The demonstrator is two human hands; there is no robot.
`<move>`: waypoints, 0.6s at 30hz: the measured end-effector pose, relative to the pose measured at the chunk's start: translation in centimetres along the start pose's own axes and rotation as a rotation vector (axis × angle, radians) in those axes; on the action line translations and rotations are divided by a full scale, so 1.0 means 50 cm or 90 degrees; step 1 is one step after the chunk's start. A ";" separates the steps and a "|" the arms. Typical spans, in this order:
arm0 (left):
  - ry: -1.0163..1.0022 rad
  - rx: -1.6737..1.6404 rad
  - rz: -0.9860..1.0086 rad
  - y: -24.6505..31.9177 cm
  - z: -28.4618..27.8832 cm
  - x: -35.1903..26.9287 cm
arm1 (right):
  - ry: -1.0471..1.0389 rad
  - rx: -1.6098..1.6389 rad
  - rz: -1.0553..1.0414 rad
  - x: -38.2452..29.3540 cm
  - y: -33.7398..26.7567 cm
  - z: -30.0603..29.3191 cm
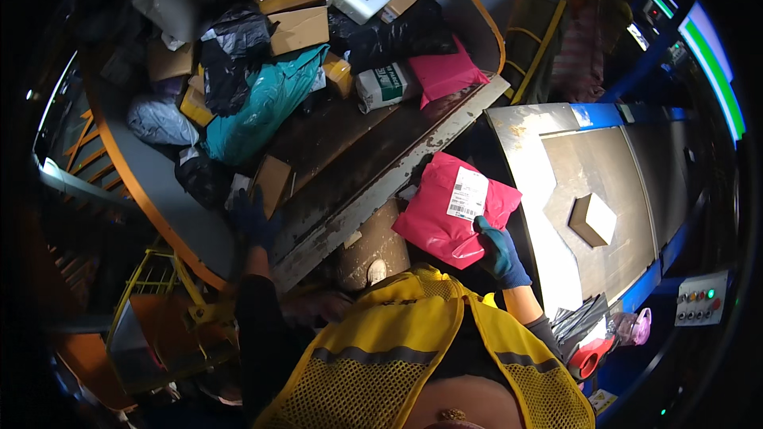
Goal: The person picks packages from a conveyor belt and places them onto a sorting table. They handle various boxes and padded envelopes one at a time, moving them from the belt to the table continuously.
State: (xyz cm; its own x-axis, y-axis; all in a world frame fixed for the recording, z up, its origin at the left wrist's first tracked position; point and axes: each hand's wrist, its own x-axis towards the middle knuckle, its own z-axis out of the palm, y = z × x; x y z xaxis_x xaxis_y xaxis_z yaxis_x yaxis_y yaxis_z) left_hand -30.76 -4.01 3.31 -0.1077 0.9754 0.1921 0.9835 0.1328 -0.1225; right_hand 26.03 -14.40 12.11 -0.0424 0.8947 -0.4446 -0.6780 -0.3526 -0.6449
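Note:
My right hand [498, 250], in a blue and teal work glove, grips the lower right corner of a pink plastic mailer bag [438, 208] with a white label. The bag is between the parcel chute and the conveyor. My left hand [253, 217], in a dark blue glove, is at the chute's near edge beside a small brown cardboard box [273, 182]; whether it holds anything I cannot tell. A black plastic parcel [202, 176] lies just beyond that hand.
The chute holds a teal bag [262, 104], another pink bag [444, 71] and several boxes and mailers. Its worn metal edge [393, 176] runs diagonally before me. On the conveyor [596, 173] at right sits a small box [593, 220]. A button panel [702, 299] is at far right.

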 end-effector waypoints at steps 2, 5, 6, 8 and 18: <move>-0.097 -0.108 -0.023 -0.039 0.062 0.030 | 0.034 0.018 -0.006 -0.005 0.001 0.001; -0.136 -0.213 -0.022 -0.014 0.039 0.081 | 0.073 0.005 -0.132 -0.024 0.020 -0.059; -0.168 -0.371 -0.055 -0.011 0.046 0.093 | 0.102 0.091 -0.105 -0.030 0.011 -0.061; -0.225 -0.688 -0.123 0.005 0.073 0.118 | 0.082 0.102 -0.182 -0.044 0.000 -0.113; -0.803 -1.801 -0.139 0.372 -0.209 -0.003 | 0.590 -0.845 -0.752 -0.068 -0.183 -0.585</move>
State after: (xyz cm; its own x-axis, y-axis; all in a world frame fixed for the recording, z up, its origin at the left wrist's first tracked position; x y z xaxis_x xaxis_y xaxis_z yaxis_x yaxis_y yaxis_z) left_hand -10.95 -3.51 11.17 0.6334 0.7669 -0.1033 -0.7417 0.6397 0.2016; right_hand 53.85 -22.22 1.32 0.5501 0.5606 0.6189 0.7995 -0.1396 -0.5842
